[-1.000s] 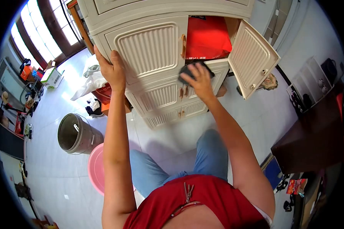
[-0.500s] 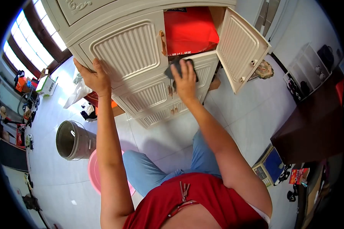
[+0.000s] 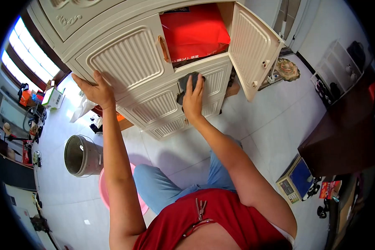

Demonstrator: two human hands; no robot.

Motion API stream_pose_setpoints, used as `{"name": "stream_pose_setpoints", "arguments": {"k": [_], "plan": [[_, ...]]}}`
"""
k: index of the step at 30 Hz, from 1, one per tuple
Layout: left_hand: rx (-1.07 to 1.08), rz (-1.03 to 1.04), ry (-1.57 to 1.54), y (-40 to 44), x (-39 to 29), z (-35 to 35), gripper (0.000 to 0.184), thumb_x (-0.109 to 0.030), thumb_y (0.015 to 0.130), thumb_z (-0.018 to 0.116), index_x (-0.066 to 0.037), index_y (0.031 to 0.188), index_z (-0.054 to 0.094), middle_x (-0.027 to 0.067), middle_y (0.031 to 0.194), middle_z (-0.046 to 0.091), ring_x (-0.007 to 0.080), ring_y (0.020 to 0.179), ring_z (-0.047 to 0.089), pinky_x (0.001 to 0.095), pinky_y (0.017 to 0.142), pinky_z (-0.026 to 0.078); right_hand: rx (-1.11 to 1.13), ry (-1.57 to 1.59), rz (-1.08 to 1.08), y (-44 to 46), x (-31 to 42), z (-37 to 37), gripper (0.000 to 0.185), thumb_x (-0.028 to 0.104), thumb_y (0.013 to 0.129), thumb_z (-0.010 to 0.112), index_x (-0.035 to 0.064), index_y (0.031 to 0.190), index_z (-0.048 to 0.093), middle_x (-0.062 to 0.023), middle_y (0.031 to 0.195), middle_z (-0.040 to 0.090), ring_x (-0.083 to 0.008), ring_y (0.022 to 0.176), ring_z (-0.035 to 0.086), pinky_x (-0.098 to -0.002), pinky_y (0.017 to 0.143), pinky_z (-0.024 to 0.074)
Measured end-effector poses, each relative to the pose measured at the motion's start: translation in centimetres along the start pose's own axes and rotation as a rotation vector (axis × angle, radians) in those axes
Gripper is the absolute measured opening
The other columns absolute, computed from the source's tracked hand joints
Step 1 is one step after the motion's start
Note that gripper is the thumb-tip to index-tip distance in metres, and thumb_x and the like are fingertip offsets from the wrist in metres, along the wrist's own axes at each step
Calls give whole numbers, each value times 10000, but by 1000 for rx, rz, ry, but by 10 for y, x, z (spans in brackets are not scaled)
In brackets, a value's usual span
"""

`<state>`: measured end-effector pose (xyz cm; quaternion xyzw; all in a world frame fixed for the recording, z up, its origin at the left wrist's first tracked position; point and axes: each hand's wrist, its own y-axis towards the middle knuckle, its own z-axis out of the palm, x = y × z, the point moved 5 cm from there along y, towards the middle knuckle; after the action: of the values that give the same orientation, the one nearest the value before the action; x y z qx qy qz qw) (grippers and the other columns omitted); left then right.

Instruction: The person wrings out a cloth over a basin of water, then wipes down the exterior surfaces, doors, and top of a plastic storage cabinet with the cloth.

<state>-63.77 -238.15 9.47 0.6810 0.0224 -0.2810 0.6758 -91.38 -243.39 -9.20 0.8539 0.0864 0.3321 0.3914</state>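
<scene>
A cream cabinet [image 3: 131,62] with ribbed doors stands in front of me. My left hand [image 3: 96,91] lies spread against its left edge, beside the upper left door. In my right hand [image 3: 193,100] is a dark grey cloth [image 3: 189,81], pressed on the cabinet front just below the open compartment, near the top of the lower doors. Part of the cloth hangs out left of the fingers. The upper right door [image 3: 254,46] is swung out to the right. Behind it the compartment holds a red bag or package [image 3: 196,33].
A bucket [image 3: 83,156] and a pink basin [image 3: 105,189], partly hidden by my left arm, are on the tiled floor to the left. At the right stand a dark brown piece of furniture [image 3: 337,141] and a blue-topped scale [image 3: 296,179].
My right hand has moved down and slightly left with the cloth across the cabinet front. My left hand stays on the cabinet edge. The view has shifted a little.
</scene>
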Motion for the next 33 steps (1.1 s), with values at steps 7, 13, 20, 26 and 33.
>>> {"name": "stream_pose_setpoints", "arguments": {"k": [7,13,20,26,33], "plan": [[0,256,201,1,5,-6,872,-494,887,623,-26,1505,224,251,1532,217,393,1446,176,526,1155,142,270,226,104,-18,-82,-18,619,-106,787,496,96,1372,509,-212,1467,360,-409,1347,364,-413,1104,344],[37,554,296,-13,-12,-2,782,-458,853,671,-118,1478,346,230,1503,267,381,1430,209,542,1133,156,-66,723,873,-42,-178,-88,508,-32,813,555,-27,1317,488,-103,1157,608,-211,1012,595,-300,873,472],[436,508,-17,-68,-96,59,397,-234,833,729,-63,1173,615,151,978,622,280,875,598,378,744,470,-486,651,504,5,-118,-205,521,-36,877,506,4,1387,410,-177,1341,487,-291,1235,481,-366,1028,404],[463,-95,-54,-75,-134,100,274,-251,862,713,-46,961,559,91,684,614,279,568,603,374,543,468,-146,329,-70,27,-29,-207,580,-67,774,504,9,1349,492,-202,1470,377,-394,1334,390,-452,1113,306],[436,57,159,-68,-135,102,181,-201,837,700,-53,853,598,92,685,674,265,576,658,359,531,488,-41,447,-101,54,-3,-161,597,-91,757,492,27,1342,523,-178,1462,369,-378,1315,409,-435,1074,355]]}}
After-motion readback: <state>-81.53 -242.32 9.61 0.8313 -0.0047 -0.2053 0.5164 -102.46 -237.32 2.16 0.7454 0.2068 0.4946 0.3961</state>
